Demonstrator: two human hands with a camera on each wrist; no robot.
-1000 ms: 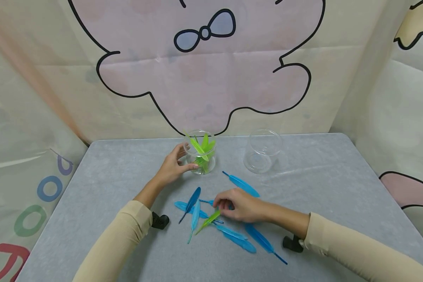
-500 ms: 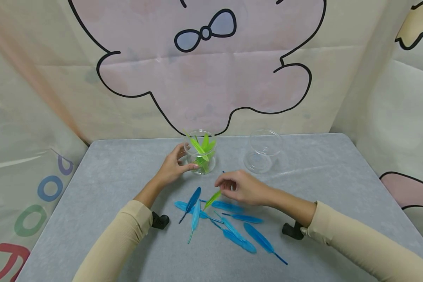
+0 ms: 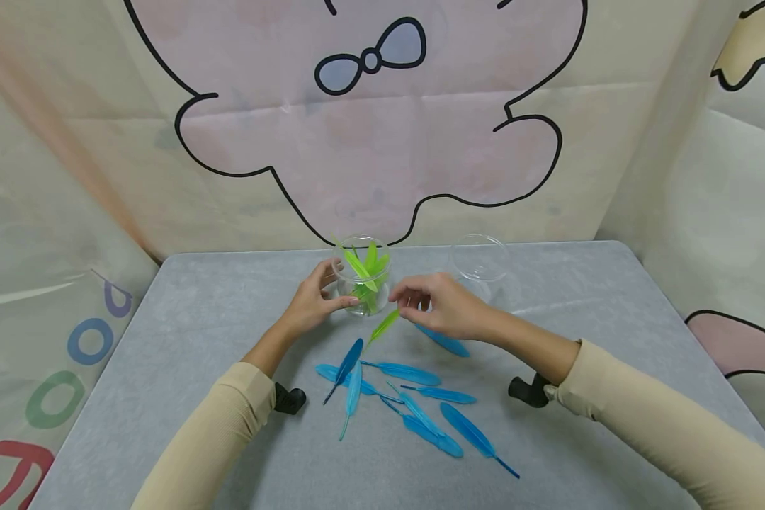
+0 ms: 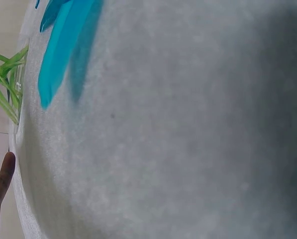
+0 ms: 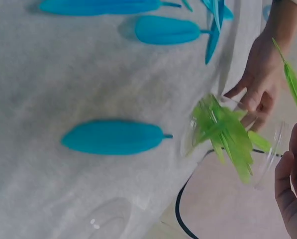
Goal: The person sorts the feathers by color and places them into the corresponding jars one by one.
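My left hand [image 3: 311, 301] grips the side of a clear cup [image 3: 346, 289] at the back of the table, thumb in front and fingers around its left. Several green feathers [image 5: 223, 129] stand inside the cup. Just right of it, my right hand [image 3: 444, 306] pinches one green feather [image 3: 384, 326] above the table by one end, its other end pointing down toward the left. Only the thumb and a fingertip of the left hand show in the left wrist view, beside the cup.
Several blue feathers [image 3: 474, 430] lie scattered across the grey table [image 3: 217, 425] in front of the hands. One blue feather [image 3: 446, 343] lies below the right hand. A second clear cup [image 3: 481, 261] stands behind that hand, partly hidden. A printed cloth backdrop [image 3: 370, 142] hangs behind the table.
My right hand has lifted the green feather off the blue ones and moved it away from me, up beside the cup. The left hand has stayed on the cup.
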